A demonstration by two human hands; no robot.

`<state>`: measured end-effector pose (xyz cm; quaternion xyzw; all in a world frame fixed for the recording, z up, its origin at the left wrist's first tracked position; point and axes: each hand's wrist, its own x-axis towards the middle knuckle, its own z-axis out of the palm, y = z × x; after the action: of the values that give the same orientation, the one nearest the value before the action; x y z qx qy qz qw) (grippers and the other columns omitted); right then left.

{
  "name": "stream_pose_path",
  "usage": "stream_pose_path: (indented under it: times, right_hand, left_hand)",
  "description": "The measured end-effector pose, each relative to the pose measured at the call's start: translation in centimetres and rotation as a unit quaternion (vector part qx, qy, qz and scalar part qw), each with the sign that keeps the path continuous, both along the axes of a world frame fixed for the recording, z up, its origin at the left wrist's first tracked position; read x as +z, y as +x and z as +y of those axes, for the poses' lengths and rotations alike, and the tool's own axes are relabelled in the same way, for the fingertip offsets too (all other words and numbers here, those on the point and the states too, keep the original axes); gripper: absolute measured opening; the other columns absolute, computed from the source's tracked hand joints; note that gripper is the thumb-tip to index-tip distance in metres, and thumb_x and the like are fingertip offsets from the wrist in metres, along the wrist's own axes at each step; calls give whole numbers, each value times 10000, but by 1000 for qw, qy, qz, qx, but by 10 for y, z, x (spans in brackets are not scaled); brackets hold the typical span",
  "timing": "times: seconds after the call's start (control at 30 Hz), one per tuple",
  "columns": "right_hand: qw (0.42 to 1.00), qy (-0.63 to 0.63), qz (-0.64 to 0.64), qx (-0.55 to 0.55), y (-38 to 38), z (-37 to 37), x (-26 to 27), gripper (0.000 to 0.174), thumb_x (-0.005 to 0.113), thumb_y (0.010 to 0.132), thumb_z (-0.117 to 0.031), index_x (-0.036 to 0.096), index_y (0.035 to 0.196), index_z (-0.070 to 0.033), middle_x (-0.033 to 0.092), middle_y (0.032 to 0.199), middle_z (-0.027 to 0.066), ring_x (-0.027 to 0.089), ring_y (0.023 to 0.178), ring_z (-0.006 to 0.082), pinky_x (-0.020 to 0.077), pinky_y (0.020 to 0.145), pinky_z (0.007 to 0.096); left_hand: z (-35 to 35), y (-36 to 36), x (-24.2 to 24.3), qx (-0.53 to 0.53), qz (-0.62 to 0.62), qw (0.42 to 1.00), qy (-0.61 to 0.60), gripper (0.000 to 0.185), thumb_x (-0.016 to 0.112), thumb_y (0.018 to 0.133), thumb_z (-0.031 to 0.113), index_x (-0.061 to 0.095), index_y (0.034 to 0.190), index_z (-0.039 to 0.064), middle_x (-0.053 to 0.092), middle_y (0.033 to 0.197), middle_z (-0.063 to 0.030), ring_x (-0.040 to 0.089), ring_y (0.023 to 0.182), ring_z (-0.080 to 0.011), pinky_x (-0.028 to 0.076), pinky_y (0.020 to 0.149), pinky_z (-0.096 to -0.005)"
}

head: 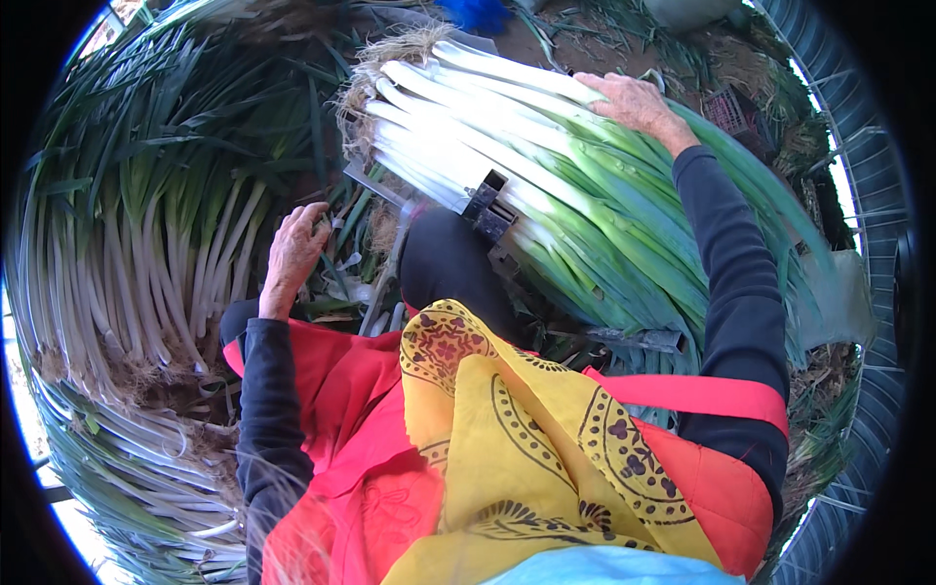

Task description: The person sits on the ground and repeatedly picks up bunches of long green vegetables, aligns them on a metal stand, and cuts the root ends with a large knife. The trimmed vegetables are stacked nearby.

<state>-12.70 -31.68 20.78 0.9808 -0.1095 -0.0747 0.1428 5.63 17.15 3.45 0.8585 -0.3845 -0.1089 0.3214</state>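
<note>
A thick bundle of cleaned leeks or large green onions [475,124] lies on a metal stand [373,186] before me, roots at upper left, green leaves toward lower right. My right hand [632,106] rests on the bundle's far upper edge, where white stems turn green; its fingertips are partly hidden, and whether it grips a stalk I cannot tell. My left hand [298,245] is raised left of the stand, fingers bent, with a small bit of something near the fingertips. A black metal bracket [490,208] stands against the near side of the bundle.
Untrimmed stalks [139,270] are heaped at the left, with another pile [146,475] below them. Leaf scraps litter the ground around the stand. A reddish plastic crate [731,113] is at the upper right, a blue thing [475,13] at the top. Plastic sheeting curves along the right.
</note>
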Motion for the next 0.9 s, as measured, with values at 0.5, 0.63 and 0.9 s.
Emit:
stream_pose_path:
  times: [0.5, 0.63, 0.9]
  right_hand:
    - [985, 83, 32, -145, -6, -11, -15, 742, 441, 885, -643, 447, 1382, -91, 563, 1303, 205, 531, 1220, 372, 409, 1013, 495]
    - [988, 62, 0, -144, -5, 8, -17, 694, 429, 900, -619, 459, 1306, -57, 540, 1311, 219, 530, 1210, 366, 427, 982, 493]
    - [946, 206, 83, -236, -70, 21, 50, 961, 373, 841, -782, 459, 1350, 30, 518, 1315, 268, 513, 1209, 391, 394, 1020, 477]
  left_hand:
    - [-83, 17, 35, -63, -89, 991, -83, 221, 582, 861, 107, 633, 1064, 35, 636, 1041, -145, 605, 992, -329, 475, 873, -397]
    - [-227, 6, 86, -227, -19, 942, -247, 342, 518, 955, 270, 555, 1212, 48, 595, 1072, -166, 583, 966, -327, 461, 829, -400]
    - [-372, -20, 32, -304, -383, 861, -138, 290, 482, 909, 224, 547, 1184, 154, 575, 1151, -63, 544, 1066, -246, 432, 847, -430]
